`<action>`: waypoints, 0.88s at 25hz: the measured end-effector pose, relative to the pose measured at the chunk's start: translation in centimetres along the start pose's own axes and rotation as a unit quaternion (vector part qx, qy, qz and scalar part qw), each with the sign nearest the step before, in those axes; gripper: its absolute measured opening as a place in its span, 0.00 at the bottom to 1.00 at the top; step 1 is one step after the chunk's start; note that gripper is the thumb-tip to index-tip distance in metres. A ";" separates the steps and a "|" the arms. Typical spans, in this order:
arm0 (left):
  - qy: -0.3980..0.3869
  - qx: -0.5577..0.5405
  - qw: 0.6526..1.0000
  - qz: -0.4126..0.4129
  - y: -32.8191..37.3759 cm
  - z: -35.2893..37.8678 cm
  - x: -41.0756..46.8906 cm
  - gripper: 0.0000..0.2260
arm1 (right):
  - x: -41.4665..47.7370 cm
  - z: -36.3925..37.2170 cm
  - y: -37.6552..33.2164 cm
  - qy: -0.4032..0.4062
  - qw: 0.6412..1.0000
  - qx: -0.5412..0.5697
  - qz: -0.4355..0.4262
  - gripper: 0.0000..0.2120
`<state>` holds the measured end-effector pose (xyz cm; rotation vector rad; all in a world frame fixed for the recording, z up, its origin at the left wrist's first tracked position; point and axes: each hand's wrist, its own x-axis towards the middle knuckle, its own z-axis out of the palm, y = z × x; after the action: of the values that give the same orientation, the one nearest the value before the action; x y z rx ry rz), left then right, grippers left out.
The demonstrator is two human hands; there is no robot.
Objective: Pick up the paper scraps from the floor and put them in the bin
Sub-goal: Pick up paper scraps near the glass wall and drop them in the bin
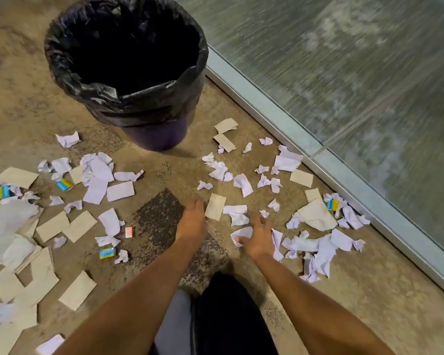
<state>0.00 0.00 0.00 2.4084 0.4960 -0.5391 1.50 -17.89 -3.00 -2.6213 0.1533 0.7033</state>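
One bin (151,135) with a black liner stands beyond two hands. Paper scraps (96,175), too many to count, and four blue-and-yellow packets (64,185) lie on either side of them. The left hand (191,220) is flat, its fingers straight and just beside a tan card (215,206). The right hand (258,238) is spread open, thumb touching a white scrap (243,232).

Frosted glass panel (344,73) ran down the right, metal frame (267,107) beneath it; blue-and-yellow boxes (65,185) lay scattered.
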 end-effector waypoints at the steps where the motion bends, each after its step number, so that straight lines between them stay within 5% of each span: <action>1: -0.001 -0.001 1.000 -0.001 0.1 0.1 0.6 0.27 | 0.3 0.0 -0.4 0.001 1.000 -0.012 -0.001 0.42; 4: 0.007 -0.002 0.999 0.032 0.2 0.9 2.2 0.31 | 0.8 0.2 -1.3 0.008 0.998 -0.065 -0.026 0.49; 7: -0.031 0.132 0.985 0.110 -0.2 2.6 3.6 0.38 | 1.4 0.3 -1.9 -0.015 0.989 -0.126 -0.074 0.53; 10: -0.061 0.188 0.975 0.101 0.1 3.3 4.4 0.43 | 2.3 0.3 -2.2 -0.042 0.974 -0.202 -0.090 0.54; 14: -0.102 0.184 0.973 0.097 -0.2 3.8 4.1 0.34 | 1.5 1.0 -1.0 -0.022 0.955 -0.268 -0.127 0.43; 18: -0.052 0.201 0.971 0.118 0.2 3.3 3.2 0.34 | 1.1 2.0 0.3 0.041 0.928 -0.316 -0.192 0.35; 22: 0.017 0.147 0.986 0.073 -0.2 2.7 3.1 0.20 | 0.9 1.8 0.3 0.102 0.952 -0.217 -0.190 0.23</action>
<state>1.82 -0.89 -3.59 2.7119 0.2657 -0.5389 1.38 -17.41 -5.02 -3.0052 -0.4895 0.3577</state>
